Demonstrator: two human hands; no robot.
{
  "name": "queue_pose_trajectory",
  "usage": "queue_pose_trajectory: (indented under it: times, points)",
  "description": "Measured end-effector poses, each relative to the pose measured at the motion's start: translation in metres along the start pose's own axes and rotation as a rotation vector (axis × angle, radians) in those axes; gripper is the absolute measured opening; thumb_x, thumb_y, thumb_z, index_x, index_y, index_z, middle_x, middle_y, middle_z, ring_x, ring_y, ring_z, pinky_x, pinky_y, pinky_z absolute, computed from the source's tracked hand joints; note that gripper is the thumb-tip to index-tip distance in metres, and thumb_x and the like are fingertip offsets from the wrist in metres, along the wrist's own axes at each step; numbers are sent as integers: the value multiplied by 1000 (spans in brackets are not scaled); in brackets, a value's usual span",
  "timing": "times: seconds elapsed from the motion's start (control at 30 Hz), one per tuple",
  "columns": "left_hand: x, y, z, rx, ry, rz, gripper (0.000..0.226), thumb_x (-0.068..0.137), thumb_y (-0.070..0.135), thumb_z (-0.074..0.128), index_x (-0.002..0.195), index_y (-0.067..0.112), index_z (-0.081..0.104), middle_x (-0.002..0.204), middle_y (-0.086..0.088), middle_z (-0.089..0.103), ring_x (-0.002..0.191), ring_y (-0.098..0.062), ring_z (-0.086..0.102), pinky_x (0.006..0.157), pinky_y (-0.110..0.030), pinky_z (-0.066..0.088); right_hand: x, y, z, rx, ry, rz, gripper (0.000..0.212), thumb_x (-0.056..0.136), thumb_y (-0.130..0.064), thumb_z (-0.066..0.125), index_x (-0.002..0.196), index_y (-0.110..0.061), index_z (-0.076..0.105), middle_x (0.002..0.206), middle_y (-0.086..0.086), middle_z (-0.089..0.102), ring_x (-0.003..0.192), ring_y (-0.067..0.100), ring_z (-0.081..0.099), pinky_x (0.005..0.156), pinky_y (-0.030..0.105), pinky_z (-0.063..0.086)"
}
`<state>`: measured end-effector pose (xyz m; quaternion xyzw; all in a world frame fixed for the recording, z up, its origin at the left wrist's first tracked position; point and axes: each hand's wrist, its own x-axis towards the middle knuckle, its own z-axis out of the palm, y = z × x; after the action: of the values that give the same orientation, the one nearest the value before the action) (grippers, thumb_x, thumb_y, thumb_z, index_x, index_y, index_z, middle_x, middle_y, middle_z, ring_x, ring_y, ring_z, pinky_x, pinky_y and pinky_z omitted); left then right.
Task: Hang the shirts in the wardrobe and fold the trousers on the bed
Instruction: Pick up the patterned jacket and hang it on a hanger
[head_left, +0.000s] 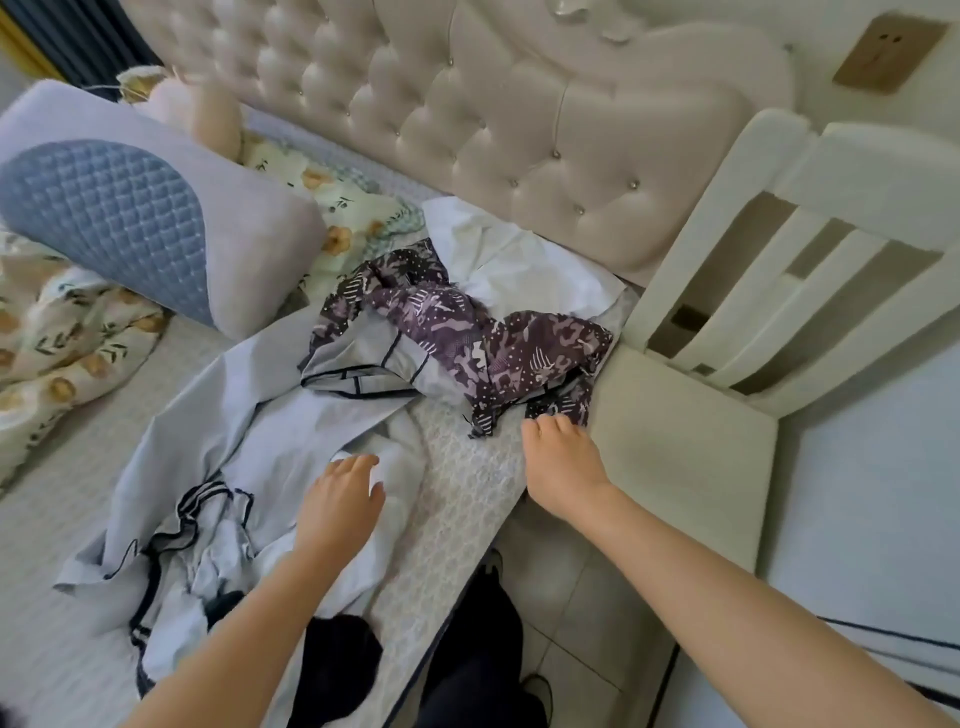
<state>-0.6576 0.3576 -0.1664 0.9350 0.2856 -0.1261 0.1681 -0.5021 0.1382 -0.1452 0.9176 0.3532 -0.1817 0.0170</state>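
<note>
A crumpled purple patterned garment (467, 332) lies near the bed's right edge. My right hand (558, 457) reaches its lower corner, fingers curled onto the fabric there. A pale blue garment with dark trim (249, 452) sprawls across the mattress (467, 467). My left hand (340, 506) hovers palm-down over its right side, fingers apart, holding nothing. A white garment (519, 260) sits bunched behind the purple one, against the headboard. A dark piece of clothing (337, 660) lies at the bed's near edge.
A white wooden chair (691, 452) stands right beside the bed. A blue-grey bolster pillow (130, 208) and a floral quilt (57, 338) fill the left. The tufted cream headboard (493, 104) runs along the back. Tiled floor (571, 623) lies below.
</note>
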Motion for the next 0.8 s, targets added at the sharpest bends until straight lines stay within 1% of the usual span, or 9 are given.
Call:
queue_pose_trajectory:
  times: [0.13,0.2,0.27,0.33,0.4,0.47,0.57,0.67,0.8]
  points:
    - [72,-15,-6,81,-63,13,49,100,25,50,147,14,41,155,-2,38,146,-22,28,112,-37,32,65,-11,5,35,-16,-19,33,86,-4,47,118,-10,45,120,8,50,113,29,47,93,36,42]
    - [104,-23,-4,127,-87,36,50,101,25,48,149,16,37,159,-3,30,149,-22,20,116,-36,24,97,-17,12,36,-38,-36,31,87,-6,48,118,-11,45,121,8,50,113,29,46,93,36,42]
    - [136,-32,1,183,-113,64,50,101,26,47,149,16,35,161,-4,26,149,-23,16,117,-35,19,128,-21,21,24,-67,-50,37,90,-9,47,126,-9,42,130,10,47,120,31,43,97,38,41]
    - [166,-42,10,219,-155,66,51,100,27,48,149,16,34,161,-4,23,150,-25,14,117,-36,18,158,-26,31,-3,-101,-58,50,93,-10,47,141,-6,33,148,16,33,136,37,30,109,44,34]
    - [193,-49,19,238,-208,34,55,99,27,51,150,16,31,162,-4,19,151,-27,8,119,-39,17,183,-32,43,-25,-124,-68,58,96,-10,46,148,-3,23,159,17,13,146,42,11,117,48,21]
    - [218,-56,29,270,-228,13,58,97,24,51,150,15,29,164,-3,14,152,-28,3,120,-40,15,205,-39,60,-35,-132,-96,60,98,-11,40,151,-2,15,161,17,5,147,42,2,120,49,15]
    - [252,-66,50,346,-262,55,66,95,18,49,154,16,21,166,-4,0,152,-30,-7,122,-45,7,231,-49,91,-79,-144,-167,63,99,-13,38,153,-1,6,162,19,2,147,45,-5,120,53,10]
    - [280,-79,70,388,-224,96,75,94,12,45,158,20,7,166,-3,-8,151,-32,-13,122,-48,1,252,-61,117,-150,-167,-198,69,100,-18,37,153,-1,-4,160,23,-8,143,54,-10,118,59,4]
    - [315,-84,95,358,-119,124,79,93,9,44,158,23,0,166,-2,-11,151,-33,-11,123,-47,4,277,-66,138,-164,-134,-92,71,101,-25,35,152,1,-6,158,27,-11,141,56,-9,113,68,0]
